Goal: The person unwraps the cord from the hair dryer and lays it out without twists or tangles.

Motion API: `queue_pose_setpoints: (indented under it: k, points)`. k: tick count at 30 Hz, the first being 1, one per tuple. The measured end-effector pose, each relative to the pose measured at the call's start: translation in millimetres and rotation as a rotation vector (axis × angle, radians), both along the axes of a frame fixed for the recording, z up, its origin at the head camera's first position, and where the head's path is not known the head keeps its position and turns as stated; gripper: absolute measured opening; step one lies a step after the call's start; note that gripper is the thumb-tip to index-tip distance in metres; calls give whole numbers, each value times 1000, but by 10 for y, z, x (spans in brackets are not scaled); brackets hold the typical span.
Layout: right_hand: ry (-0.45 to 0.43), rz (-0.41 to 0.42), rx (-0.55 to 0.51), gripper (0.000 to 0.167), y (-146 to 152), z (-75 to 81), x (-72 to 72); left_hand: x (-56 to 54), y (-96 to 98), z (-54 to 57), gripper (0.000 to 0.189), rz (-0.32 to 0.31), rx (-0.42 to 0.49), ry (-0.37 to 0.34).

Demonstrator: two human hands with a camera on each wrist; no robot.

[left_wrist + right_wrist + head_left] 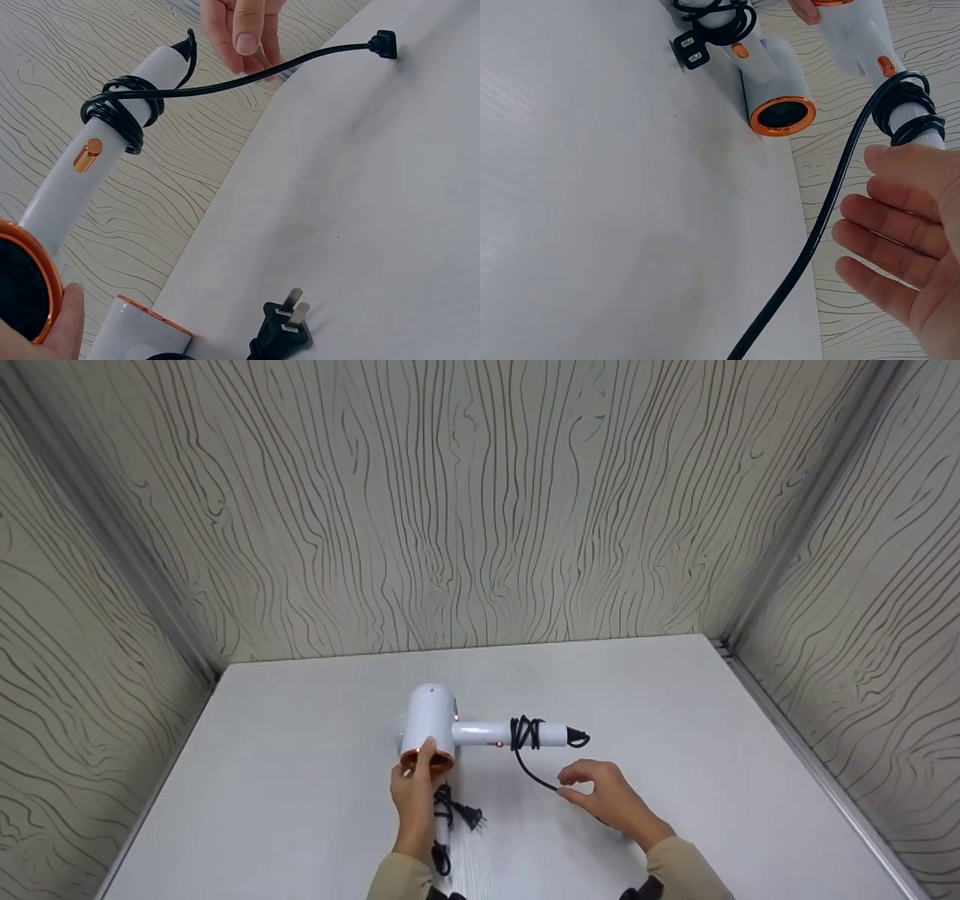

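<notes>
My left hand (412,796) grips a white hair dryer (430,716) by its barrel, near the copper-coloured rim, and holds it above the table. The dryer's handle points right. Black cord (124,112) is wound round the handle, and a loose length runs away to a plug (384,45). Beside that loose cord is my right hand (606,796), its fingers spread and loosely bent in the right wrist view, with nothing gripped. Below the held dryer lies a second white hair dryer (778,86) with a copper rim, its cord wrapped and its two-pin plug (283,330) on the table.
The white table (300,810) meets a wood-grain patterned wall (450,510) at its far edge. Similar patterned panels (885,660) stand at both sides, with grey metal rails (772,562) along the corners.
</notes>
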State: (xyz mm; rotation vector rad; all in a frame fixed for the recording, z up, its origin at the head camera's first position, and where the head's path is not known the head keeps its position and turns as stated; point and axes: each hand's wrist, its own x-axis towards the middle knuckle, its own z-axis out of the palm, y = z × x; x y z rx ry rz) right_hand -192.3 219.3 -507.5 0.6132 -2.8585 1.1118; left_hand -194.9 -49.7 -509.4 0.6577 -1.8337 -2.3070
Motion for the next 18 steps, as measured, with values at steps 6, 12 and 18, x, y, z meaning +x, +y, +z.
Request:
queue_pose_setpoints:
  k: [6, 12, 18]
  points:
    - [23, 39, -24, 15, -104, -9, -3, 5, 3, -13, 77, -15, 7, 4]
    - [3, 43, -36, 13, -168, -25, 13, 31, 18, -7, 79, -23, -5, 6]
    - [7, 38, -76, 13, -216, -62, 22, 36, 13, -7, 78, -24, 14, 13]
